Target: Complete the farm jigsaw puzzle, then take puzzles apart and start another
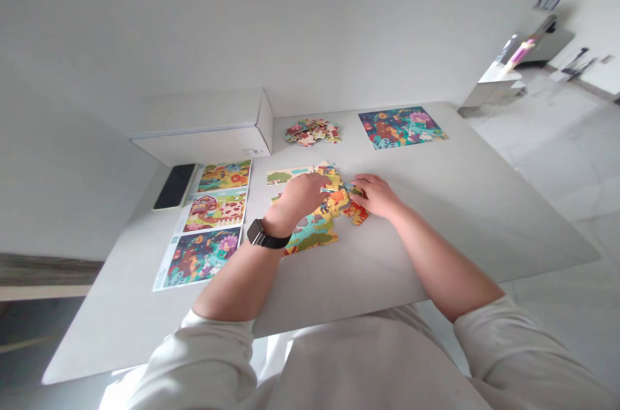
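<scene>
A partly joined jigsaw puzzle [310, 231] with yellow, green and turquoise pieces lies mid-table. Over its upper part is my left hand [304, 195], a black watch on its wrist. Its fingers are bent down onto a yellow puzzle piece, the fingertips partly hidden. To the right, my right hand [378, 197] rests at a small cluster of loose puzzle pieces [357, 213], coloured red, yellow and dark. The thumb and fingers of that hand are apart, touching these pieces. Behind my left hand shows a strip of joined pieces with a green tree [279, 177].
A heap of puzzle pieces [314, 132] lies near the wall. Right of it is a dark, colourful picture [403, 127]. On the left are a sheet with three pictures [216, 211], a phone [175, 186] and a long white box [208, 139]. The table edge [339, 323] runs before my body.
</scene>
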Available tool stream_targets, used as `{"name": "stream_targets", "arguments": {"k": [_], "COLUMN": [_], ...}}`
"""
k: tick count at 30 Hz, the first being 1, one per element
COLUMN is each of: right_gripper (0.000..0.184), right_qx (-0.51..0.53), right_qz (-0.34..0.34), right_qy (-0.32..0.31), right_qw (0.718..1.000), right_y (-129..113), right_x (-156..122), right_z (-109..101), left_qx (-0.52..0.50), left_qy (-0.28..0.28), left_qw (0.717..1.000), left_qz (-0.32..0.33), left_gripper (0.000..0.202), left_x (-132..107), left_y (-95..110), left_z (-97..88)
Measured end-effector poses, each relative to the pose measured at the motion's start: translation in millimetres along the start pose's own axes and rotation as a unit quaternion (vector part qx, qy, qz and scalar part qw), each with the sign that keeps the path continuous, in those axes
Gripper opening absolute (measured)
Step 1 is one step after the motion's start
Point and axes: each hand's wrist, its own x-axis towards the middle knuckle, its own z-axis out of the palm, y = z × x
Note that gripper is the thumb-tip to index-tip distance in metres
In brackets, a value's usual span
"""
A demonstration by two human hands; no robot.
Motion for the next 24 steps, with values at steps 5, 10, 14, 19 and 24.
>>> {"name": "stream_targets", "arguments": {"k": [5, 10, 14, 19, 24], "right_gripper": [0.04, 0.04, 0.044, 0.034, 0.021], "right_qx": [-0.041, -0.02, 0.059, 0.092, 0.041], "right_qz": [0.09, 0.081, -0.087, -0.177, -0.08], "right_qy": [0.002, 0.06, 0.042, -0.016, 0.016], "right_qw": [0.995, 0.995, 0.994, 0.98, 0.996], "right_y": [18, 12, -18, -35, -20], "right_x": [-15, -16, -14, -15, -16], "right_z": [-12, -12, -6, 2, -5], "left_qx": [0.038, 0.075, 0.07, 0.022, -0.007], "left_qy": [-0.012, -0.063, -0.064, -0.073, -0.067], "left_qw": [0.999, 0.995, 0.995, 0.996, 0.996], "left_qz": [-0.031, -0.013, 0.019, 0.051, 0.053], "left_gripper": [0.042, 0.046, 0.047, 0.045, 0.049], "left_x": [-4, -5, -2, 2, 4], "left_y": [-14, -19, -20, -24, -26], "left_z": [-13.9, 5.1, 17.3, 19.1, 23.1]}}
